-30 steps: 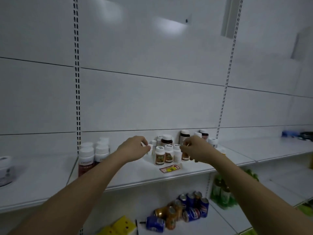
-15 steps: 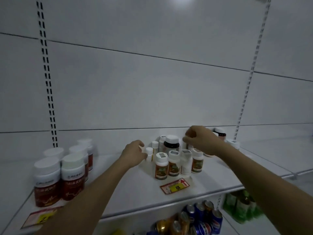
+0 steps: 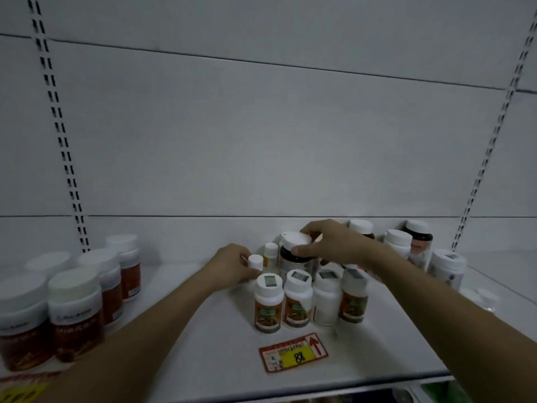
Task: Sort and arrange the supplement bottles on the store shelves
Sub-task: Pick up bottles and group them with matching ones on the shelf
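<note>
The right hand (image 3: 334,245) grips the upright dark bottle (image 3: 295,258) by its cap; the left hand (image 3: 232,267) holds an upright small white bottle (image 3: 255,264).

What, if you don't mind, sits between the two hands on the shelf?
In the head view, a small white-capped bottle stands between the left hand, which holds a small white bottle, and the right hand, which grips a dark jar.

price tag (image 3: 293,352) lying flat on the shelf (image 3: 203,359), lower centre of the frame: "88" on its yellow panel, red upward arrow beside it; smaller print blurred. bottle labels illegible throughout.
</note>
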Motion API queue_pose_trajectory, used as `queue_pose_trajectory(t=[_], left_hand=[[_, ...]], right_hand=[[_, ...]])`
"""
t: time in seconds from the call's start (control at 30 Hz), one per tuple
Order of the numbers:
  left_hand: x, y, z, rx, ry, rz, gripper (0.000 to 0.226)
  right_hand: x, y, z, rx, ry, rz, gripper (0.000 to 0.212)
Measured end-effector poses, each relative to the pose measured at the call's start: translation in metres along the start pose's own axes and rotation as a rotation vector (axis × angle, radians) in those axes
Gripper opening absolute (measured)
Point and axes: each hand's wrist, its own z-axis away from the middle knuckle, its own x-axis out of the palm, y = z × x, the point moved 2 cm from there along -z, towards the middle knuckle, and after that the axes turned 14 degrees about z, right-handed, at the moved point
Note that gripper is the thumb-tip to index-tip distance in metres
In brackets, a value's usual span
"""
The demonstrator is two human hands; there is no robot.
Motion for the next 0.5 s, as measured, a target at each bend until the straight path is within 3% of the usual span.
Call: queue_pose_trajectory(t=[0.17,0.3,0.5], left_hand=[[-0.009,0.023,0.014,-0.043,0.076,0.124,0.022],[-0.038,0.088,0.035,0.065,0.162,0.337,0.034],[-0.060,0.192,0.087,0.233,0.170,0.480,0.034]], right_hand=[[-0.014,0.009,0.003,-0.110,0.096,-0.185,0.033],[-0.074,0.010,0.014,-0.172,0.258,-0.448,0.031],[-0.145,0.004,0.048,-0.317,0.212,-0.704,0.036]])
